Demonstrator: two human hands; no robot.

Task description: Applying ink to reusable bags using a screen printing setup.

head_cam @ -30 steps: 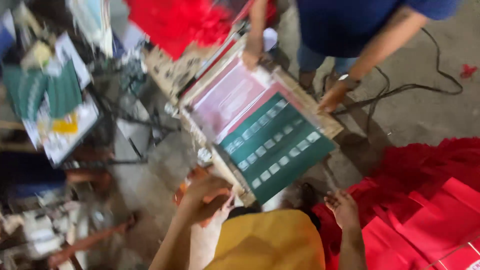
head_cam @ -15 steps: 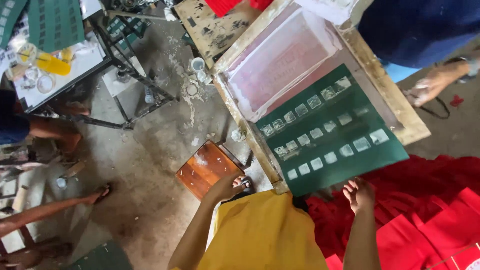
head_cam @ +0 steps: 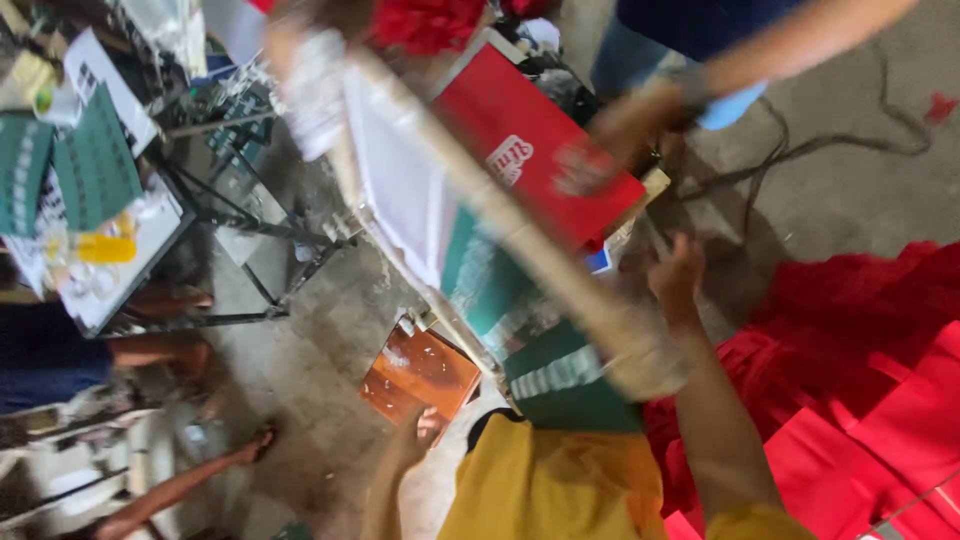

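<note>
Right hand (head_cam: 678, 272), just right of frame centre: raised, fingers loosely spread and partly curled, close beside the tilted wooden screen frame (head_cam: 520, 235). Motion blur; cannot tell whether it touches or grips the frame. Forearm runs down to the lower right, ending at a yellow sleeve.

Left hand (head_cam: 415, 437), lower centre: fingers open and pointing up, held over the near corner of an orange-brown wooden board (head_cam: 420, 370) lying on the concrete floor (head_cam: 330, 330). Grasps nothing that can be made out; contact with the board uncertain.

Screen frame: lifted at a steep angle, running from the upper left of centre down to the lower centre right. Pale mesh (head_cam: 400, 190) shows on its left side; green stencil area (head_cam: 560, 385) with small pale rectangles at its lower end, just above the yellow shirt (head_cam: 550, 490).

Beneath the raised frame, upper centre: flat red bag (head_cam: 530, 140) with a white print, lying on the printing table.

Upper right: another person's hand (head_cam: 620, 125), blurred, at the frame's far edge; grip not resolvable. Blue clothing behind it.

Right and lower right: heap of red bags (head_cam: 860, 400) on the floor. Dark cable (head_cam: 800, 150) across the floor, upper right.

Left edge: metal-legged side table (head_cam: 130, 270) carrying green stencil sheets (head_cam: 95, 160) and a yellow bottle (head_cam: 100, 248). Bare legs of other people at lower left
</note>
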